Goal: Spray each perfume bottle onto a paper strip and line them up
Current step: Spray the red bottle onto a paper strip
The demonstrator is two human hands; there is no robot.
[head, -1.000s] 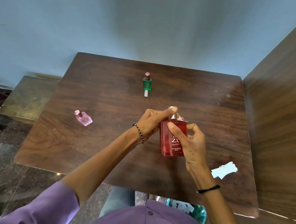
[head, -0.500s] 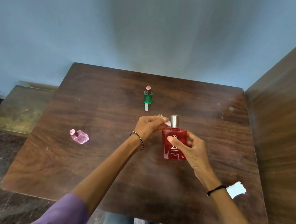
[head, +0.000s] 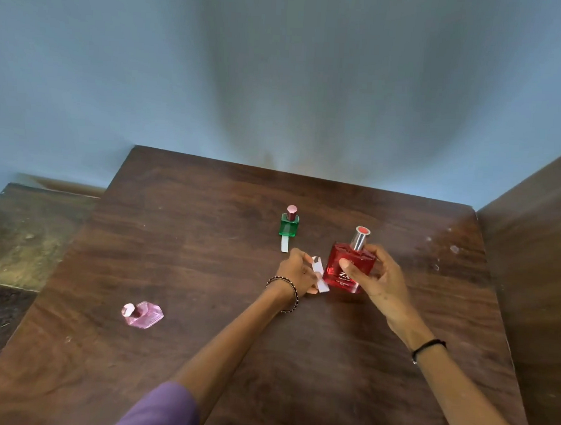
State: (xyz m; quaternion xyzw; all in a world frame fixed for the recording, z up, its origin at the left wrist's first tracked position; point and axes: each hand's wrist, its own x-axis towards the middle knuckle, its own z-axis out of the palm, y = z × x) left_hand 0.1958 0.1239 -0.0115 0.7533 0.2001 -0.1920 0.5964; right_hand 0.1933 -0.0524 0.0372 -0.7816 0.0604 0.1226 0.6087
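a dark brown wooden table (head: 204, 273) with visible grain fills the lower half of the view. behind the table's far edge rises a plain pale blue wall (head: 117, 73), with a soft grey shadow (head: 327, 101) above the table's middle. a brown wooden panel (head: 537, 242) stands along the table's right side. left of the table sits a lower, worn bench (head: 28, 231). pale scuff marks (head: 454, 249) dot the table's far right corner.

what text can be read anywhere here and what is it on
"Z": large white letter on the red perfume bottle, which the right hand holds; what follows it is unclear.
Small white print below it: too blurred to read.
No text visible on the green perfume bottle, the pink perfume bottle or the paper strip in the left hand.
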